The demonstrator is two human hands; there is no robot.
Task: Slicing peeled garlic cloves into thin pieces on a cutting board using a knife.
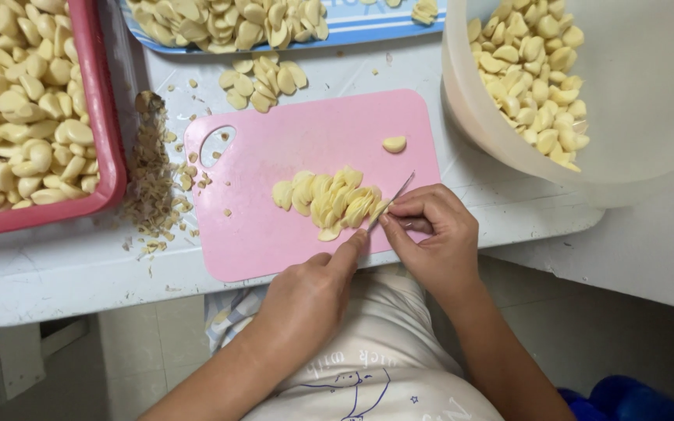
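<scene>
White tabletop (64, 269) carries a pink board (274, 226). Garlic (329, 199) lies piled at its centre: small, light, firm, likely slippery. Right hand (434, 234), at four o'clock, pinches a knife (391, 199); left hand (310, 300), at six, fingertip extended toward the pile's edge.

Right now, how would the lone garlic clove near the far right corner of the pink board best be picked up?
Pinch the lone garlic clove across its short width, coming straight down from above. It lies flat and apart from the garlic pile, with bare pink cutting board all around, so fingers likely fit either side. The right hand holding the knife is closest.
</scene>
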